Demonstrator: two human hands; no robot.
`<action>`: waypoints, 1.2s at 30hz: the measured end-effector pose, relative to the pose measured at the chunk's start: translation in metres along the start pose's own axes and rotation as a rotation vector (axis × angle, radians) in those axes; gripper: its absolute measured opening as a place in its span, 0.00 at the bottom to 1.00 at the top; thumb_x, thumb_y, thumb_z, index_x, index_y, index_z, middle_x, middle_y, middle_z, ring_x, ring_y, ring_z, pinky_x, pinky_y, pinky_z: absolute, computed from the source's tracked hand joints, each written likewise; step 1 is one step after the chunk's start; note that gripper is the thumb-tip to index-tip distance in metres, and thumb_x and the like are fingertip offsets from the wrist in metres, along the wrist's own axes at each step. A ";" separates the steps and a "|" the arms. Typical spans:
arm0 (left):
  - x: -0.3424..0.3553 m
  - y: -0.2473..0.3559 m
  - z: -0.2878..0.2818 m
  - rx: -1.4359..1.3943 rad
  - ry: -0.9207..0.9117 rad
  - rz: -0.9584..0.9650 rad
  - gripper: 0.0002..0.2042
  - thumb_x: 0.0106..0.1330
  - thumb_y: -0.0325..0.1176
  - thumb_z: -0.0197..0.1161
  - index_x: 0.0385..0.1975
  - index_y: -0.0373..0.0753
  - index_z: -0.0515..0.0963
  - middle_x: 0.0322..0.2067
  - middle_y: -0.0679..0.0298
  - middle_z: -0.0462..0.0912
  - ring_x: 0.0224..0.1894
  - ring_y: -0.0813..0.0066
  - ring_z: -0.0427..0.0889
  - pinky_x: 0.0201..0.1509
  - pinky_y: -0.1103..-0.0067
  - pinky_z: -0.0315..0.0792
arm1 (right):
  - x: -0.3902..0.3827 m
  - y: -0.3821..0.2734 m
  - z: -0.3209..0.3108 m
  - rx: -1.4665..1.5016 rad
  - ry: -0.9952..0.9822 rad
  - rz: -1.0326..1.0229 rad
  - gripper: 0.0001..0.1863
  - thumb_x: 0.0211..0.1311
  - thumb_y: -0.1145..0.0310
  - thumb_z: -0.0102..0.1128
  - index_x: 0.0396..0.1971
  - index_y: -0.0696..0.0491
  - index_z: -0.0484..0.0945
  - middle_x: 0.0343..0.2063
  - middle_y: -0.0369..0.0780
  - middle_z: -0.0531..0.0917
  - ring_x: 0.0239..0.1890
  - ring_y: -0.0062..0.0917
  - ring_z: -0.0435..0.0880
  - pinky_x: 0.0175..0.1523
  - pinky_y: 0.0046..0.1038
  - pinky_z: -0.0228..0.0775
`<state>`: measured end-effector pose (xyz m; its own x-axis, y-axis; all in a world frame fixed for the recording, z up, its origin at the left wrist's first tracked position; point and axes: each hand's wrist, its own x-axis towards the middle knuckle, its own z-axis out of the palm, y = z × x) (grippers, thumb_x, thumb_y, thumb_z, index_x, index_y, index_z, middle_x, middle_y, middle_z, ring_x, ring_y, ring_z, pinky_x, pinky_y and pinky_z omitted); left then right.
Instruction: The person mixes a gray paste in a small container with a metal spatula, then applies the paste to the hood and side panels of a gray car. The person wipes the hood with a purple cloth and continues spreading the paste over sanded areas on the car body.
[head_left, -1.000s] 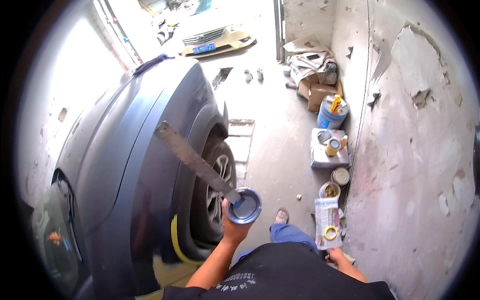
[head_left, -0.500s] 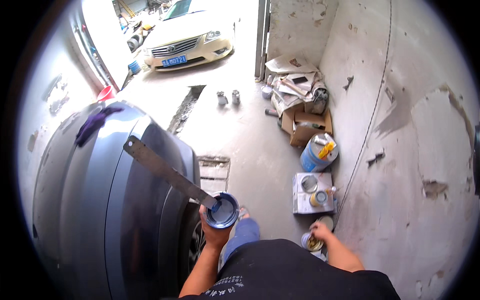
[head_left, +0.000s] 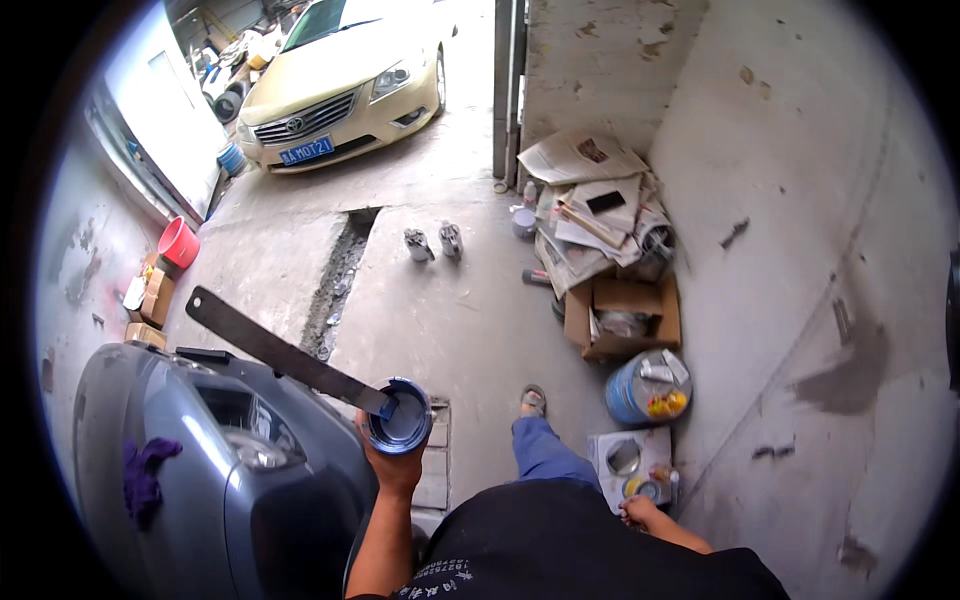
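My left hand is wrapped round a small can of blue-grey paint, held upright beside the car. A long flat metal stirring strip with a hole at its end rests in the can, its tip coated in blue. It sticks out to the far left over the dark car. My right hand is low at the right by my body, its fingers curled. Whatever it may hold is hidden. Just beyond that hand, a yellow-and-silver tin stands on a white box.
A blue drum with bottles on top, an open cardboard box and piled newspapers line the right wall. Two spray-gun cups stand on the floor near a trench. Ahead is a cream car; a purple cloth lies on the dark car.
I have stepped forward along the dark car, whose headlight now shows. The can stays in my left hand. My right hand has left the open container with brownish contents beside the white box.
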<state>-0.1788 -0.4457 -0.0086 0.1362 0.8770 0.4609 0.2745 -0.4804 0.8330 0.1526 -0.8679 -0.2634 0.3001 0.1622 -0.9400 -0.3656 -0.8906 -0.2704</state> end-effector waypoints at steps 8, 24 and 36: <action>0.155 -0.026 0.077 -0.055 0.144 -0.226 0.43 0.46 0.25 0.78 0.62 0.33 0.59 0.55 0.57 0.68 0.59 0.65 0.69 0.64 0.71 0.63 | 0.113 -0.364 -0.023 -0.476 0.100 -0.563 0.10 0.48 0.78 0.60 0.34 0.57 0.80 0.25 0.42 0.83 0.25 0.26 0.83 0.28 0.29 0.75; 0.407 -0.299 0.099 -0.147 0.388 -0.311 0.43 0.46 0.18 0.73 0.63 0.35 0.55 0.60 0.53 0.65 0.61 0.60 0.69 0.65 0.68 0.66 | 0.195 -0.744 0.155 -1.050 -0.067 -0.337 0.09 0.52 0.70 0.60 0.32 0.57 0.83 0.25 0.42 0.85 0.28 0.26 0.85 0.35 0.30 0.77; 0.457 -0.493 0.139 0.187 0.466 -0.422 0.49 0.56 0.48 0.72 0.68 0.34 0.46 0.63 0.43 0.62 0.66 0.48 0.63 0.71 0.56 0.54 | 0.490 -0.963 0.464 -0.925 -0.234 -0.300 0.21 0.59 0.56 0.59 0.42 0.58 0.81 0.39 0.47 0.84 0.35 0.34 0.84 0.41 0.35 0.76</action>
<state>-0.1201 0.1942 -0.2512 -0.4344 0.8720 0.2256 0.3807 -0.0492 0.9234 0.2424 0.2659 -0.5599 0.0505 0.4253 -0.9036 0.5560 -0.7636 -0.3284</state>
